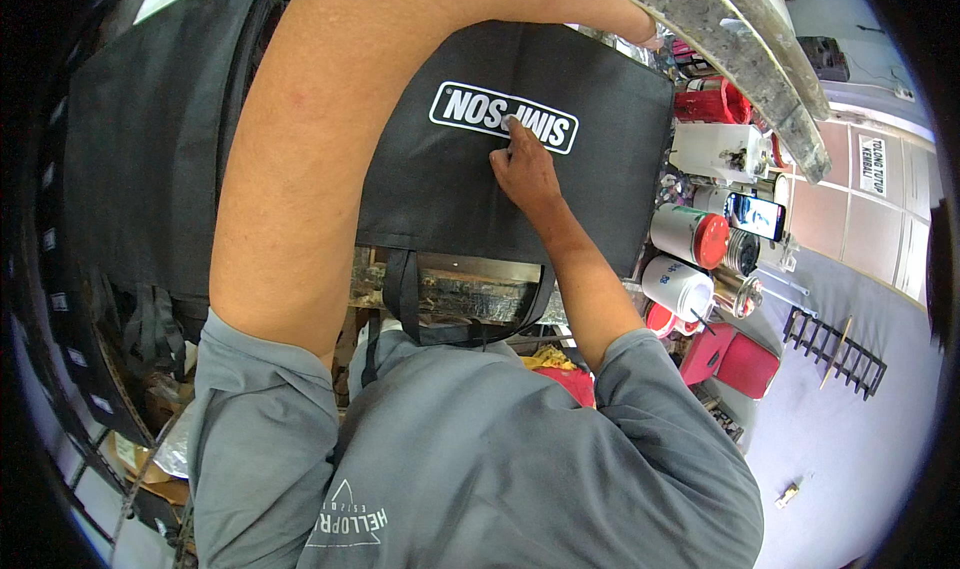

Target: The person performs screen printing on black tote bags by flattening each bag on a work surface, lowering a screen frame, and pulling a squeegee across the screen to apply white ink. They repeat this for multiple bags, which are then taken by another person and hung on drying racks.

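A flat black fabric bag [430, 204] lies in front of me, its looped handles [402, 294] hanging toward my body. It bears a white printed logo [445, 117] inside a rounded border, upside down from here. With its index finger stretched out onto the middle of the print, my right hand [530, 174] holds nothing I can see; its other fingers are curled. My left arm reaches over the bag to the top right. There my left hand [605, 4] grips a stained grey frame [710, 34], raised above the table's right side. Part of that hand is cut off by the picture's upper edge.
Black bags [150, 139] are stacked at the left. Along the right stand a white tub with a red lid [685, 234], a white pot [680, 284], a red container [705, 101] and a lit phone [755, 216]. Beyond are a red chair [748, 364] and a black rack [835, 354].
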The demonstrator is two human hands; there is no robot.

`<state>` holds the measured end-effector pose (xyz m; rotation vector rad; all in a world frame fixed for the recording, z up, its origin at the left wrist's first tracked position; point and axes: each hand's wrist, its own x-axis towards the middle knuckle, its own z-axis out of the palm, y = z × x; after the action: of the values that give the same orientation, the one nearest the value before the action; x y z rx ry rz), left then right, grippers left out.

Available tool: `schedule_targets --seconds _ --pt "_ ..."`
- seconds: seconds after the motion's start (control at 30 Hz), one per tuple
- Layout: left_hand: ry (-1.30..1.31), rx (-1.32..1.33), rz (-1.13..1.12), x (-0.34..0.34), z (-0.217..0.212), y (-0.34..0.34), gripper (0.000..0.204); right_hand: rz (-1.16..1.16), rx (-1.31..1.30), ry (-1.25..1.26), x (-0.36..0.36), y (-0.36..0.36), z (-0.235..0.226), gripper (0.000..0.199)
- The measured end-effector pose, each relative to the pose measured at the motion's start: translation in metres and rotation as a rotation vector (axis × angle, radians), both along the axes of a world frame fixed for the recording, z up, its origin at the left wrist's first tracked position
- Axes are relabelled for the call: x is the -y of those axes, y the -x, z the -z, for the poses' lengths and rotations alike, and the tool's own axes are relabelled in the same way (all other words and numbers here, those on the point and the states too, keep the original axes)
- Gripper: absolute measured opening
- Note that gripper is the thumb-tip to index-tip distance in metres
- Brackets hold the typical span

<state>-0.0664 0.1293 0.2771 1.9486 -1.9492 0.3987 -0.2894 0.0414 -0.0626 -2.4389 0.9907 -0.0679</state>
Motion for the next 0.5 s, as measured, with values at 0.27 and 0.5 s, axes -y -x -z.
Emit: schedule_targets --seconds 0.27,0.5 --pt "-0.117 -0.050 -0.017 0.003 -0.020 0.010 0.055 0.054 0.115 -0.074 -0.002 0.007 0.003 0.055" --pt "-0.278 -0.201 -0.096 0.012 -0.039 0.013 0.054 0.011 0.121 -0.036 -0.004 0.019 0.008 0.056"
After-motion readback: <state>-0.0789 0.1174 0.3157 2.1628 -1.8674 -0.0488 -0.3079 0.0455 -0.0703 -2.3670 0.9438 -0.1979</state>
